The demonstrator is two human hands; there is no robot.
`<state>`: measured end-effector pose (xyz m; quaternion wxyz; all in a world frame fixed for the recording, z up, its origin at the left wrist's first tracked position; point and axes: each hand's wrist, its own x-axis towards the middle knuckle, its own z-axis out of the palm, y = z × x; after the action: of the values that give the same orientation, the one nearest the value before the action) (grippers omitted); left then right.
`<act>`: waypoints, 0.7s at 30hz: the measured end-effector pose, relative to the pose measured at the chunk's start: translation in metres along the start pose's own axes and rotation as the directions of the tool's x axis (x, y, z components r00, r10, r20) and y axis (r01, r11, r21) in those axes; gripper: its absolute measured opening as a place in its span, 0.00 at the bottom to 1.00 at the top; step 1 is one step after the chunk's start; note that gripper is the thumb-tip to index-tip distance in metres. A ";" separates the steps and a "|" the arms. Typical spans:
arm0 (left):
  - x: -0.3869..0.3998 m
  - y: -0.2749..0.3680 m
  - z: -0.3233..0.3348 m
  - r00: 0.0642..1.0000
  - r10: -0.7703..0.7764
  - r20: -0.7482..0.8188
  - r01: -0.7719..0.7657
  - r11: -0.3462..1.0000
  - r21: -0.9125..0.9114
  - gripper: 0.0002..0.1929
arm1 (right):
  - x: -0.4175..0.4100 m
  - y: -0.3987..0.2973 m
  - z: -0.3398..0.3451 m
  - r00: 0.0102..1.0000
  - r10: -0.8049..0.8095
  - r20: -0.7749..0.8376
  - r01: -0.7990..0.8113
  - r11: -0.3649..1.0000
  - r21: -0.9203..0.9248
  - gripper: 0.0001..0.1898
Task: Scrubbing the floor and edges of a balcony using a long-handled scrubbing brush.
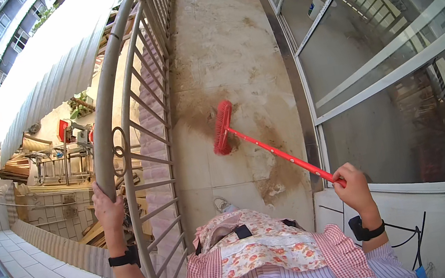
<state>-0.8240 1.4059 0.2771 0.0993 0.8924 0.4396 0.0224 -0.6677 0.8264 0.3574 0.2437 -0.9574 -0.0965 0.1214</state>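
My right hand (352, 188) grips the end of the red handle (282, 155) of a broom. The broom's red bristle head (223, 128) rests on the dusty balcony floor (229, 177), ahead of me and a little left of the handle. Brown dirt (200, 109) lies in smears around the head, and more spreads to its right. With my left hand (108, 209) I hold the thick metal handrail (103, 114) of the balcony railing.
Sliding glass doors (387, 67) in white frames run along the right. Railing bars (154, 150) line the left, with a yard holding machinery and timber below. Indoors, a white bucket (315, 6) shows through the glass. One shoe (222, 204) of mine is on the floor.
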 end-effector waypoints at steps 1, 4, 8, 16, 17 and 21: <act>0.000 -0.003 0.003 1.000 0.029 -0.004 -0.029 1.000 0.003 0.45 | -0.020 0.029 0.007 0.996 0.022 0.085 -0.009 0.990 -0.140 0.07; 0.000 -0.013 0.003 0.999 0.033 -0.023 -0.032 0.997 0.065 0.46 | -0.071 0.085 0.049 0.974 0.135 0.180 -0.092 0.969 -0.230 0.14; 0.011 -0.022 0.014 0.990 0.133 -0.035 -0.127 0.982 0.140 0.47 | -0.120 0.134 0.125 0.863 0.364 0.350 -0.298 0.927 -0.228 0.17; -0.020 -0.063 -0.015 0.975 0.158 0.154 -0.171 0.982 0.074 0.52 | -0.315 0.180 0.125 0.849 0.471 0.242 -0.511 0.848 0.142 0.23; -0.038 -0.053 -0.020 0.980 0.169 0.102 -0.184 0.971 0.154 0.50 | -0.352 0.183 0.120 0.817 0.512 0.265 -0.559 0.816 0.146 0.23; -0.031 -0.071 -0.005 0.977 0.205 -0.059 -0.183 0.948 0.260 0.48 | -0.587 0.292 0.209 0.721 0.552 0.420 -0.658 0.735 0.162 0.30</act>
<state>-0.8994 1.4242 0.2693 -0.0369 0.9348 0.3529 0.0139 -1.2478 0.5235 0.1452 0.3113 -0.8497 0.2040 0.3734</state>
